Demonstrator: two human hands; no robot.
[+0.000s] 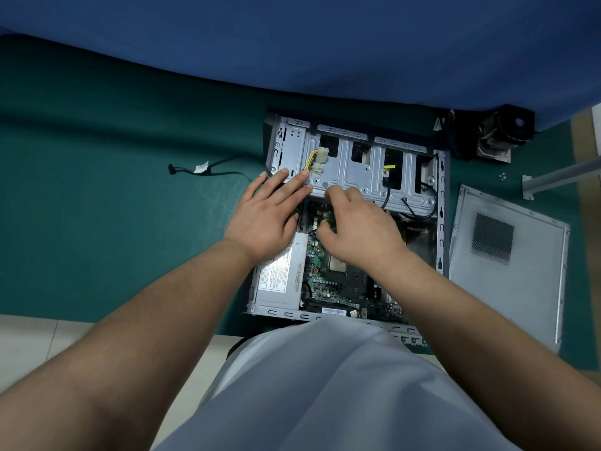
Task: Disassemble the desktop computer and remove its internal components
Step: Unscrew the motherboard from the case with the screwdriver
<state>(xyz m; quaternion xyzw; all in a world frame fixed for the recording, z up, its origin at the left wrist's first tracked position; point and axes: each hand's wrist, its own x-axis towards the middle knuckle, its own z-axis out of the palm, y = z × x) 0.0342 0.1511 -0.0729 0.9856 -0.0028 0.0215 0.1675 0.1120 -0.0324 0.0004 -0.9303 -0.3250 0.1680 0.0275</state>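
Case [441, 203] lies open on the green mat, long axis running near to far, the left hand [265, 216] flat with straight fingers on its drive cage [357, 170], the right hand [361, 222] nearer the motherboard [341, 281], fingers curled on something hidden.

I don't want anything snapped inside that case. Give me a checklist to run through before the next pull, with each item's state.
1. Side panel off and lying apart, right of the case: ok.
2. Left hand steadying the case, fingers flat on the drive cage: ok.
3. Right hand has a firm hold on a part over the green board: cannot tell, its fingers hide it.
4. White plug with yellow wires hanging loose: ok.
5. Black cables at the cage's right unplugged: cannot tell.
6. Power supply out: not ok, it sits in the case.
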